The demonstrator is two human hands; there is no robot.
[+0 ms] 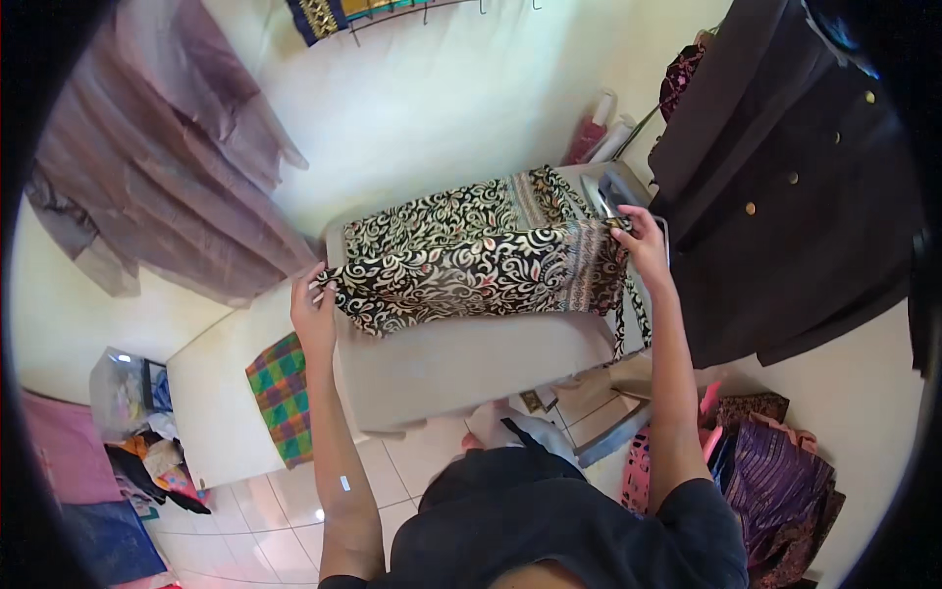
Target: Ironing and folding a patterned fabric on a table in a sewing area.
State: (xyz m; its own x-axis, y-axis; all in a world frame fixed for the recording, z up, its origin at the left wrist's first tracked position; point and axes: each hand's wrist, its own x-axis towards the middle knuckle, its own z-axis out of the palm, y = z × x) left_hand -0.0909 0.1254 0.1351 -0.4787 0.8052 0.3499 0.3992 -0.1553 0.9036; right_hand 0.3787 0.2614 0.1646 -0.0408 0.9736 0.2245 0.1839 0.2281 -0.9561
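A black and cream floral-patterned cloth point(471, 265) with small red accents spans the ironing board point(471, 361). My left hand point(313, 298) pinches its left end at the upper edge. At the upper right corner my right hand point(644, 247) grips the cloth between thumb and fingers. The front part is held up between both hands, and the rest lies behind it on the board. Narrow ties of the same pattern hang at the right. Just beyond my right hand stands a clothes iron point(607, 193), partly hidden.
A dark garment with gold buttons point(780, 191) hangs at the right, a mauve garment point(176, 147) at the left. Beside the board is a white table point(221, 397) with a plaid cloth point(283, 401). Folded fabrics point(776, 478) are piled at lower right.
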